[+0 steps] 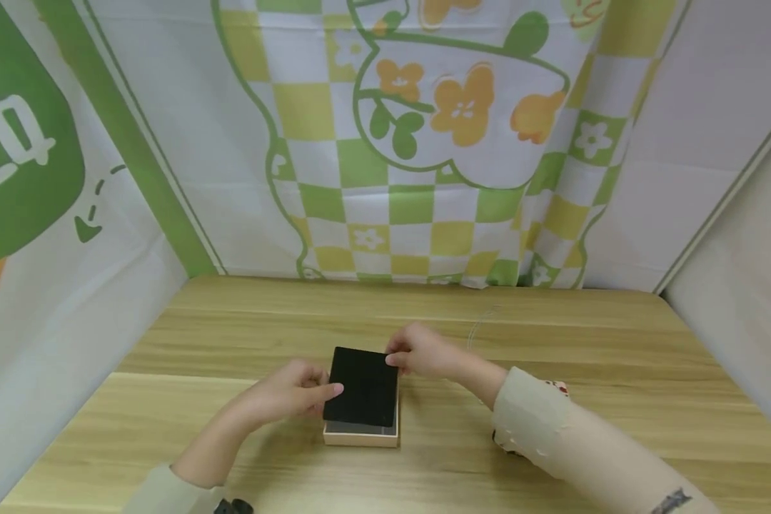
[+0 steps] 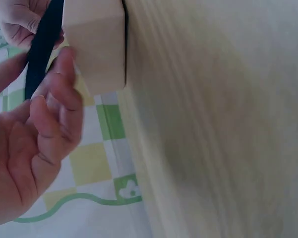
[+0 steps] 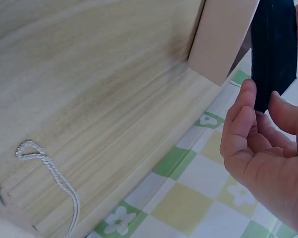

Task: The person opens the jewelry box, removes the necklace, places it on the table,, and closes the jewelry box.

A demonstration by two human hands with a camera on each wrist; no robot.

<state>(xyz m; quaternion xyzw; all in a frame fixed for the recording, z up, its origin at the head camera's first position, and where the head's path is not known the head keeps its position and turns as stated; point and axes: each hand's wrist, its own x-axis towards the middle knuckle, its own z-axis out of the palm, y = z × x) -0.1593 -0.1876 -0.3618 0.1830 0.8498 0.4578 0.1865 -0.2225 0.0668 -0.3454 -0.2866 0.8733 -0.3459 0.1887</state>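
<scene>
A flat black rectangular panel (image 1: 363, 385) is held slightly tilted over a shallow tan box (image 1: 362, 440), whose near rim and part of a grey inside show below it. My left hand (image 1: 292, 392) pinches the panel's left edge, thumb on top and fingers underneath. At the far right corner, my right hand (image 1: 424, 350) pinches it between thumb and fingers. Seen edge-on in the right wrist view, the panel (image 3: 273, 49) looks soft-faced and stands apart from the box wall (image 3: 223, 39) near the fingers. Most of the box's inside is hidden under the panel.
A looped silvery cord (image 3: 54, 171) lies on the wooden table (image 1: 263, 314), right of the box. Partly covered by the right sleeve is a red-and-white patterned thing (image 1: 559, 387). A checked cloth (image 1: 424, 214) hangs along the table's back edge.
</scene>
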